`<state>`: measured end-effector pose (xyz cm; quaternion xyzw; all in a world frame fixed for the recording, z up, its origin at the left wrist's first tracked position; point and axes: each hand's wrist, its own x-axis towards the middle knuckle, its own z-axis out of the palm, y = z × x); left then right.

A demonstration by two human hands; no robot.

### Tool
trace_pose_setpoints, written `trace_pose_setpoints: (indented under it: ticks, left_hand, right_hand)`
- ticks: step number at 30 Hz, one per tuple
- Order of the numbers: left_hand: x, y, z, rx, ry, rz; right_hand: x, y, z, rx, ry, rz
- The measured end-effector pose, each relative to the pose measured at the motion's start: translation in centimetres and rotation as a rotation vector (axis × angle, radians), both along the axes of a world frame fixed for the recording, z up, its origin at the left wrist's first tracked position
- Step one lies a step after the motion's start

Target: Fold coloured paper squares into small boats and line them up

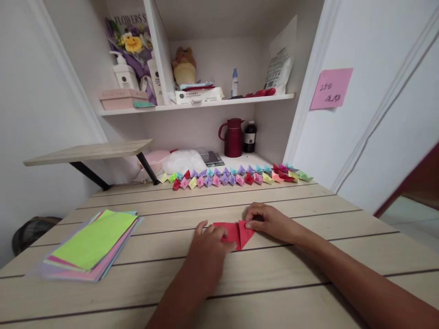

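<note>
A small sheet of red paper (231,232) with folded flaps lies on the wooden table in front of me. My right hand (264,220) pinches its right-hand flap between thumb and fingers. At the paper's left side rests my left hand (211,246), slightly blurred, with fingers spread and the thumb along the lower edge. Some of the paper is hidden under the left fingers. Farther back on the table stand rows of small folded paper boats (224,178) in many colours.
A stack of coloured paper sheets (96,242) lies at the left, lime green on top. Behind it stands a small raised wooden shelf (92,151) on black legs. A dark red jug (233,138) and a dark bottle (250,137) stand in the cabinet. A pink note (331,89) hangs on the wall.
</note>
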<state>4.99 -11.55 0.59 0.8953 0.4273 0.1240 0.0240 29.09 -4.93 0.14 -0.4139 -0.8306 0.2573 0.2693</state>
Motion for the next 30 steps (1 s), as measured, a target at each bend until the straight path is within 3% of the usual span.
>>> trace_pose_setpoints:
  ticks: [10, 17, 27, 30]
  left_hand:
    - [1.3, -0.9, 0.6, 0.029, 0.063, 0.062]
    - [1.4, -1.1, 1.1, 0.014, 0.083, 0.063]
    - [1.8, -1.1, 1.2, -0.002, 0.124, 0.070]
    - [2.1, -1.0, 1.0, 0.032, 0.110, 0.071]
  right_hand:
    - [-1.0, -0.2, 0.1, 0.077, -0.221, -0.169]
    - [0.6, 0.1, 0.7, 0.071, -0.320, -0.357]
    - [-1.2, -1.6, 1.3, 0.059, -0.379, -0.211]
    - [-1.4, -2.1, 1.4, -0.041, -0.321, -0.206]
